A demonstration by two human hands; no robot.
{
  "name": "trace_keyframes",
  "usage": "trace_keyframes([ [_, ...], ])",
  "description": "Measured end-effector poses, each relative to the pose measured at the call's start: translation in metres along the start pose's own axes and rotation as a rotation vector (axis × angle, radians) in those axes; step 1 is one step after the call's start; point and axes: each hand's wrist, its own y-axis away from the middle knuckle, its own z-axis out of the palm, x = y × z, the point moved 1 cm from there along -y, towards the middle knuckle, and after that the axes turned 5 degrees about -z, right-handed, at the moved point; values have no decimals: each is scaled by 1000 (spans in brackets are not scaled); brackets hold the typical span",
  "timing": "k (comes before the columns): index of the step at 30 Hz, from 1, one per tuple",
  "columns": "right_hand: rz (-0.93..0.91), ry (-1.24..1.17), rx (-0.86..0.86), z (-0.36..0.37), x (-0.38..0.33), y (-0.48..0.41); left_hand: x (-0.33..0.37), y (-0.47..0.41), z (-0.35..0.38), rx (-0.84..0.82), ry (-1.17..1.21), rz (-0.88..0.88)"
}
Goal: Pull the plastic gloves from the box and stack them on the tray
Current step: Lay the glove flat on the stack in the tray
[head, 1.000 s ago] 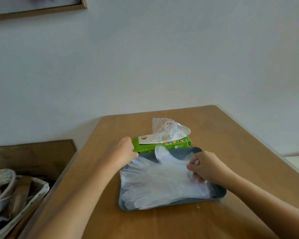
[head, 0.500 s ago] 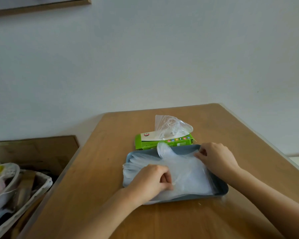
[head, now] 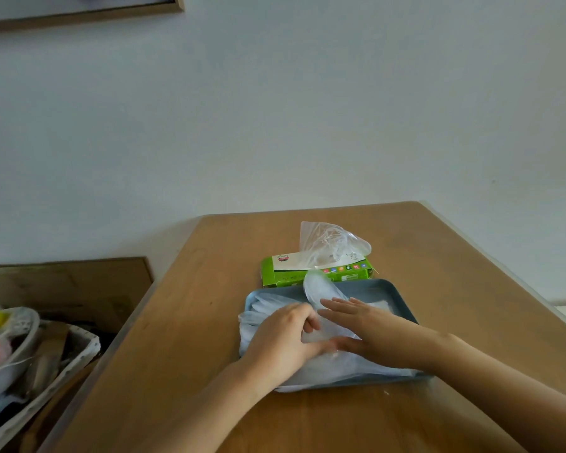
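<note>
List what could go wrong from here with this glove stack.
The glove stack spills over the tray at its left and near rims, so it may slide onto the table once released. The plastic could cling to the flat right hand and lift away. Pulling the next glove may drag the box.

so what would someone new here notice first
Two bare hands meet over the brown wooden table: the left hand rests on a stack of clear plastic gloves in a blue-grey rectangular tray, the right hand lies flat on it. Just behind the tray sits a green cardboard box with a crumpled clear glove poking up from its top.
</note>
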Motion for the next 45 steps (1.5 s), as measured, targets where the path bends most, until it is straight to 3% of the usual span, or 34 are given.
trace_keyframes([
  [6,-148,-154,-87,9,15,6,-8,-4,1,0,-46,73],
  [11,-172,-118,-178,5,19,6,-15,-7,11,-287,-301,84],
  [14,-131,-80,-264,1,25,8,-22,-4,11,-462,-383,-15],
  [21,93,-5,-382,-26,41,24,-27,-10,-11,-552,-384,-94],
  [23,123,-48,-227,-40,45,19,-17,-15,-26,-501,-232,-127],
  [25,132,-81,112,-53,50,5,-8,-30,-40,-370,-85,-119],
  [28,246,-131,448,-75,59,-26,-11,-65,-49,-209,-59,-144],
  [34,507,-150,280,-81,83,-88,-25,-119,-33,-273,-122,-279],
  [38,494,-300,481,-80,82,-101,-38,-126,-17,-300,-152,-321],
  [42,326,-437,720,-98,68,-88,-39,-125,-14,-283,-120,-317],
  [45,192,-710,818,-119,52,-72,-38,-124,-17,-271,-108,-281],
])
